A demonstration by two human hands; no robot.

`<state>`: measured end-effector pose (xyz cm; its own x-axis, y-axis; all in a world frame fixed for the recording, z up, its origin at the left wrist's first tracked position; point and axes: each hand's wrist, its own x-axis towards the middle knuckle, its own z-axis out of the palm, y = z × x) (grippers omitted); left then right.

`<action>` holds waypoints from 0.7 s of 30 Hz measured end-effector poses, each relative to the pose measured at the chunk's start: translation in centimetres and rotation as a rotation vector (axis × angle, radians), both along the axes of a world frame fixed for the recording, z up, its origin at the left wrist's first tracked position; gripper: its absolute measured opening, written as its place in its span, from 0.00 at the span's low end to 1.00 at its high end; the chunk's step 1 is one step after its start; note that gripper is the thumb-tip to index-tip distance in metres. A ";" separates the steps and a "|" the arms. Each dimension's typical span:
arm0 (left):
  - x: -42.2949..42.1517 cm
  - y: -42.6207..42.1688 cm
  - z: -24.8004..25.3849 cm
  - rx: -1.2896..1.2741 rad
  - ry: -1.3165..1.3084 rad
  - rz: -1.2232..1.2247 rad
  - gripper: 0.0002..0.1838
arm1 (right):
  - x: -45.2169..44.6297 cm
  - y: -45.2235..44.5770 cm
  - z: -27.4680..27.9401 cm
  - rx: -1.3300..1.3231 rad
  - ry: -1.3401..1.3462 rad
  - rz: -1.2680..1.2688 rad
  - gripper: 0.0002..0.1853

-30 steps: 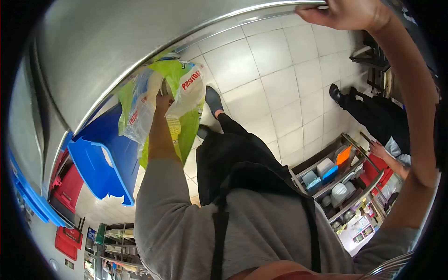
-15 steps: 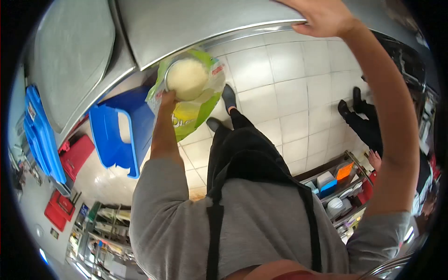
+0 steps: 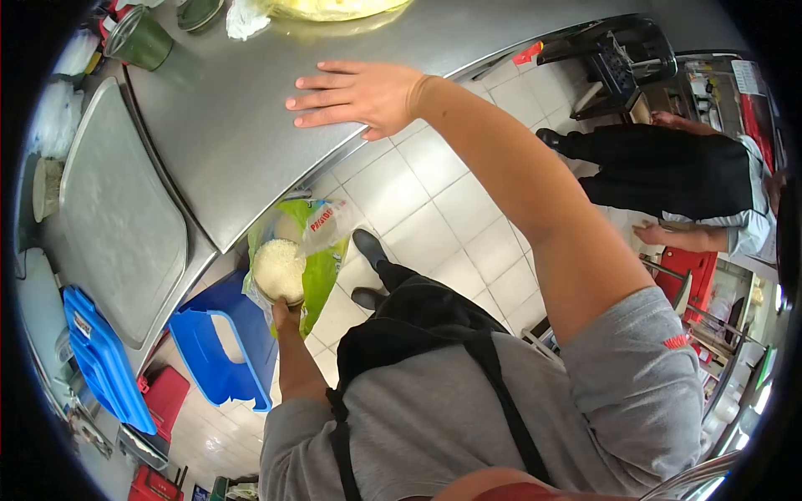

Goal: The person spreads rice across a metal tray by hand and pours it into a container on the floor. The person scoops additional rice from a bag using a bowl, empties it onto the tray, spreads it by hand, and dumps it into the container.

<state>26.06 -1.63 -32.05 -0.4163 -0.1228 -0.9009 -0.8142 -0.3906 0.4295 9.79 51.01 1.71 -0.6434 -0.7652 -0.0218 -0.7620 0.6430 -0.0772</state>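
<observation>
My left hand (image 3: 288, 314) is closed on the near rim of a round bowl, its fingers partly hidden. White grains that look like rice (image 3: 281, 269) fill the bowl to a mound. Around it is the mouth of a green, yellow and clear plastic bag (image 3: 319, 282), below the front edge of the steel table (image 3: 242, 142). On that table my right hand (image 3: 363, 98) lies flat near the edge, fingers spread and holding nothing.
Below the table stands a blue plastic bin (image 3: 266, 351), with a blue lid (image 3: 104, 359) farther left. A grey tray (image 3: 125, 209) and a green container (image 3: 140, 40) are on the left worktop. Another person (image 3: 668, 171) stands at the right near a black chair (image 3: 618, 67).
The view has swung, showing more of the tabletop and the other person. My right hand has gone from the table's edge to flat on top. My left hand still grips the bowl at the bag.
</observation>
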 end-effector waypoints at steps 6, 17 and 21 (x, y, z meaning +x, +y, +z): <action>1.0 -1.4 -0.9 0.139 0.181 0.039 0.32 | -0.5 -0.2 -0.3 -0.019 -0.087 -0.017 0.55; -1.1 1.4 7.0 -0.018 0.127 0.029 0.32 | -0.6 -1.7 0.2 -0.046 0.016 -0.024 0.56; -1.5 1.9 10.8 0.043 0.176 0.009 0.34 | -0.6 -1.7 0.5 -0.045 0.035 -0.025 0.56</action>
<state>24.59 0.32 -21.22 -0.5670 -0.0906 -0.8187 -0.7243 -0.4186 0.5479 9.16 49.27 2.21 -0.6624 -0.7483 0.0349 -0.7482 0.6586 -0.0803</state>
